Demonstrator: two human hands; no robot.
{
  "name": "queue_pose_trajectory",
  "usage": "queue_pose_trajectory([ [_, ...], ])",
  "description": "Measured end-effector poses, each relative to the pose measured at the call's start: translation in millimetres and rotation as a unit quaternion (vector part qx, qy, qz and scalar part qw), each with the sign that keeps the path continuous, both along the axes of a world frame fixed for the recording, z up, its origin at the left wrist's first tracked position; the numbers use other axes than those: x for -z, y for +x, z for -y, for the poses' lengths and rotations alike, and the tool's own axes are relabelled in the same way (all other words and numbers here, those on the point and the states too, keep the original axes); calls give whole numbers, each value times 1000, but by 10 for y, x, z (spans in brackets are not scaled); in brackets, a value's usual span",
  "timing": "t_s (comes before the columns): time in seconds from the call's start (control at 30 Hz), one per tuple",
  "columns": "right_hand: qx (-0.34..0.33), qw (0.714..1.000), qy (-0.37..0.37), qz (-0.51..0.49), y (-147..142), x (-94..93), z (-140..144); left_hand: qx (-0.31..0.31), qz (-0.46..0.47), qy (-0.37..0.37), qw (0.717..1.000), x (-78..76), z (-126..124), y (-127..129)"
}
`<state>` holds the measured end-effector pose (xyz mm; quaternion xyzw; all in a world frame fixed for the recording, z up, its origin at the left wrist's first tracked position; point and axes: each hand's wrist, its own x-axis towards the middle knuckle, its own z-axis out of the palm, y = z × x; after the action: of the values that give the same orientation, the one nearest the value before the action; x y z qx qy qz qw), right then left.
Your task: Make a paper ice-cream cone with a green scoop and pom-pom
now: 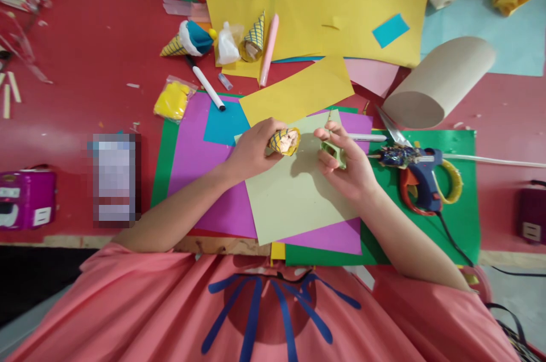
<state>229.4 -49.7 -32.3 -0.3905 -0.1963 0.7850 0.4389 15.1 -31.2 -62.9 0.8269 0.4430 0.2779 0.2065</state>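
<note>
Centre of frame, over a pale green sheet [294, 197]: left hand [251, 151] clenched round a yellow paper cone [284, 141], stuffed open end facing right. Just right of it, right hand [345, 165] pinching a small green piece [333, 153]. Further right on the worktop [85, 77]: glue gun [416, 171], scissors [394, 134].

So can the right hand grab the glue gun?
Probably yes: the glue gun lies just beside the right hand with nothing between, but that hand already holds a small green piece.
</note>
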Motion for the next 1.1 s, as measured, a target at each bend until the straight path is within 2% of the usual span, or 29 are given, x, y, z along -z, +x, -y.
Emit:
queue_pose_trajectory([
  [0.17, 1, 999, 2, -38, -34, -29, 2, 13, 19, 15, 1000, 3, -9, 0],
  [0.4, -61, 991, -1, -116, 0, -55, -12, 5, 21, 28, 999, -7, -6, -3],
  [0.57, -70, 996, 46, -25, -8, -48, 5, 0, 34, 16, 999, 2, -15, -6],
  [0.7, -48, 988, 132, 64, 11, 4, 17, -11, 53, 21, 998, 37, -30, -10],
  [0.8, -5, 959, 223, 176, 42, 59, 28, -12, 46, 4, 999, 42, -26, -11],
  [0.9, 12, 904, 319, 284, 50, 87, 63, -8, 16, -16, 1000, 14, -8, -4],
  [1.1, 53, 809, 434, 393, -49, 41, 144, 27, -28, -72, 997, -56, 27, 14],
])
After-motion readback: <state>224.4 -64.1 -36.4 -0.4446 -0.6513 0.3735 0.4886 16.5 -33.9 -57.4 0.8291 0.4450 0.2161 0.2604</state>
